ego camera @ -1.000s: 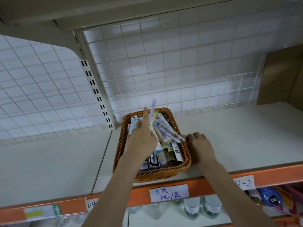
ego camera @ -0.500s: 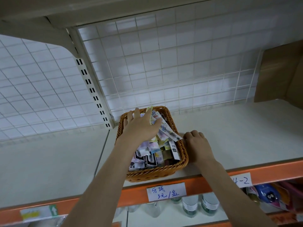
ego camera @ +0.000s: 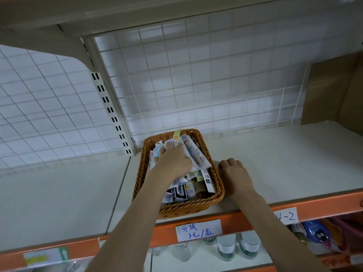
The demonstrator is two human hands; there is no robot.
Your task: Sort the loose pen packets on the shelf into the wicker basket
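My left hand [ego camera: 172,160] presses flat on pen packets [ego camera: 193,154] lying lengthwise in the wicker basket [ego camera: 213,195]; right hand [ego camera: 234,175], curled and holding nothing, braces its rim.

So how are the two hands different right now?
The left hand is inside the wicker basket, lying on the pen packets; the right hand is outside, on the shelf beside the basket's right wall. The left hand's fingers reach forward over the packets; the right hand's fingers are curled under. Both are bare and come in from below.
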